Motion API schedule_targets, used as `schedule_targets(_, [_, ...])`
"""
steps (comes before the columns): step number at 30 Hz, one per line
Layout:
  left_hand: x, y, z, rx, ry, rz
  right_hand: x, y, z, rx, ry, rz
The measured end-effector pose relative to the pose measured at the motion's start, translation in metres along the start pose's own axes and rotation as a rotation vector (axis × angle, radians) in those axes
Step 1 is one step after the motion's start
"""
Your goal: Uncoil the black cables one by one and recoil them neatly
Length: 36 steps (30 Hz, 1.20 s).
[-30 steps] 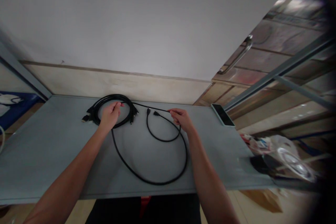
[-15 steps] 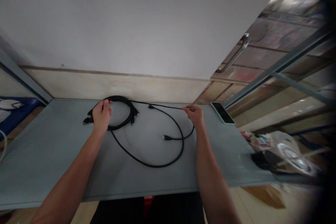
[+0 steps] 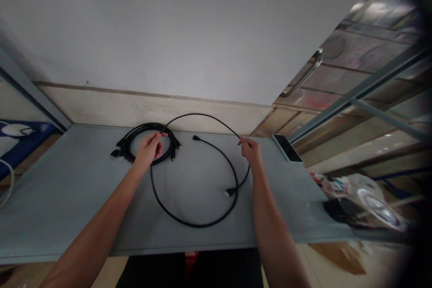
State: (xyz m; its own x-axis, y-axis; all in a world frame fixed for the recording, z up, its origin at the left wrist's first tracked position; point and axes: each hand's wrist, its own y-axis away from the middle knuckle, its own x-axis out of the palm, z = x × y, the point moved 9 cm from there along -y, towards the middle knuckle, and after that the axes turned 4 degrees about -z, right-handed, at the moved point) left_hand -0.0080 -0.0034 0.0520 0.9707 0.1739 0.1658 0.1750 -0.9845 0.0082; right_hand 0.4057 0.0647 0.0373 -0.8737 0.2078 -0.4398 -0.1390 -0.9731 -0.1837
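Observation:
A black cable (image 3: 199, 225) forms a wide loop over the grey tabletop (image 3: 77, 198), its upper part arching off the surface between my hands. My left hand (image 3: 150, 147) is closed on the cable at the loop's left side, in front of a coiled bundle of black cables (image 3: 130, 141). My right hand (image 3: 249, 149) pinches the same cable at the loop's right side. Inside the loop, one connector (image 3: 196, 138) lies near the back, and another, larger plug (image 3: 231, 192) rests close to the loop's lower right. Several plugs stick out of the coiled bundle on both sides.
A phone (image 3: 287, 148) lies at the table's back right. Behind the table rises a pale wall (image 3: 168, 36), with metal frame posts at both ends. Past the right edge are a black object (image 3: 340, 209) and cluttered plastic items; a blue surface (image 3: 43, 134) is at far left.
My left hand has moved right, away from the coil's left side. The cable between my hands has gone from nearly straight to a raised arch, and the larger plug has shifted right and nearer.

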Motion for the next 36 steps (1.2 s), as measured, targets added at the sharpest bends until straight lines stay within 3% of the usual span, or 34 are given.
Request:
schedule_targets(3, [-0.007, -0.001, -0.002, -0.049, 0.104, -0.034, 0.000, 0.004, 0.004, -0.021, -0.011, -0.024])
schedule_targets(7, [-0.017, -0.007, -0.005, -0.092, 0.199, -0.030, 0.008, 0.007, 0.001, 0.024, -0.072, 0.119])
schedule_targets(11, [-0.012, -0.007, 0.001, -0.177, 0.246, 0.099, 0.013, 0.014, 0.000, 0.117, -0.229, 0.240])
schedule_targets(18, [0.005, 0.003, 0.014, -0.240, 0.155, 0.228, 0.044, 0.037, 0.017, 0.196, -0.352, 0.501])
schedule_targets(23, [0.016, 0.009, 0.029, -0.323, 0.084, 0.276, 0.045, 0.044, 0.020, 0.232, -0.412, 0.585])
schedule_targets(29, [0.027, 0.009, 0.025, -0.201, -0.094, 0.354, 0.053, 0.049, 0.026, 0.243, -0.437, 0.635])
schedule_targets(36, [0.056, 0.028, 0.021, -0.090, -0.309, 0.465, 0.107, 0.081, 0.049, 0.251, -0.353, 0.842])
